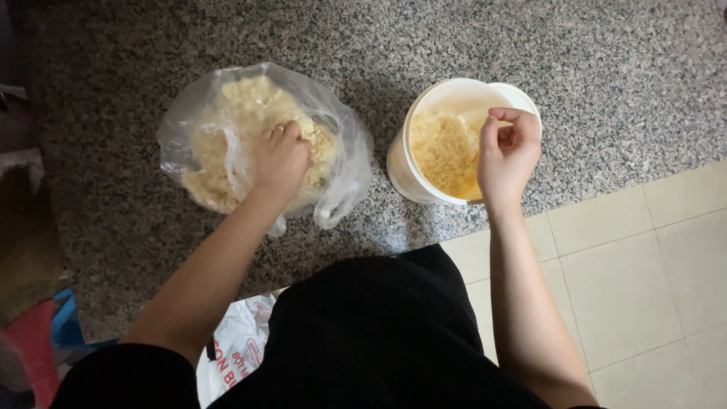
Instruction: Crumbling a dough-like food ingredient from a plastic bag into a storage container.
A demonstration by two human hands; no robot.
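My left hand [280, 155] is down inside the clear plastic bag [227, 121], fingers curled shut into the pale yellow crumbly stuff [250, 102] that fills it. My right hand [506, 155] hovers over the rim of the white tub [424, 151] — fingers loosely bent, thumb and forefinger pinched together, though I cannot tell whether anything is between them. The tub holds more of the same yellow crumbs and stands just beside the bag on the speckled grey granite counter [530, 53]. A white bag with red print [238, 348] lies below the counter's edge — pale floor tiles [651, 265] spread to the right
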